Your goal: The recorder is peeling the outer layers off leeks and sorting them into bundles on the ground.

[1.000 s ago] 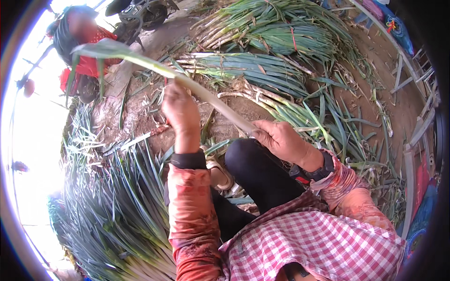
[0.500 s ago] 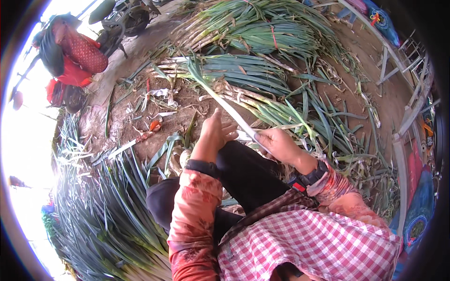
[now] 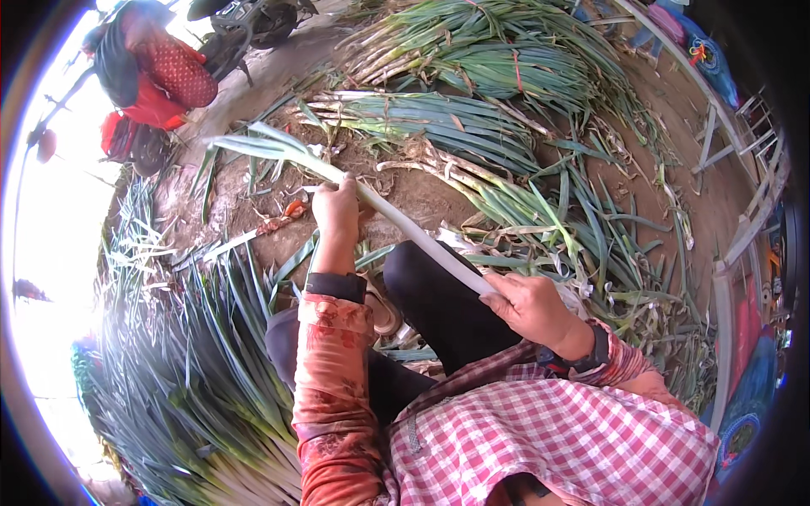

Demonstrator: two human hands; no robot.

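A single leek [image 3: 413, 232] slants across my lap, its white shank toward me on the right and its green leaves pointing to the far left. My left hand [image 3: 336, 211] is closed round it just below the leaves. At the white end my right hand [image 3: 540, 308] grips it between thumb and fingers. The root end is mostly covered by the right hand. Beyond my knees lie loose leeks [image 3: 489, 185] on the soil, with dry husks about them.
A large heap of leeks [image 3: 194, 379] lies at my left. Farther off are more leeks [image 3: 430, 122] and a bundle with a red tie [image 3: 540, 76]. Peeled scraps [image 3: 650, 304] litter the right side, near a metal frame [image 3: 724, 312]. A motorcycle [image 3: 261, 25] stands far left.
My left hand has moved left and closed round the leek, where before it was off it. The leek now points farther left and lies lower. My right hand has come nearer to me.
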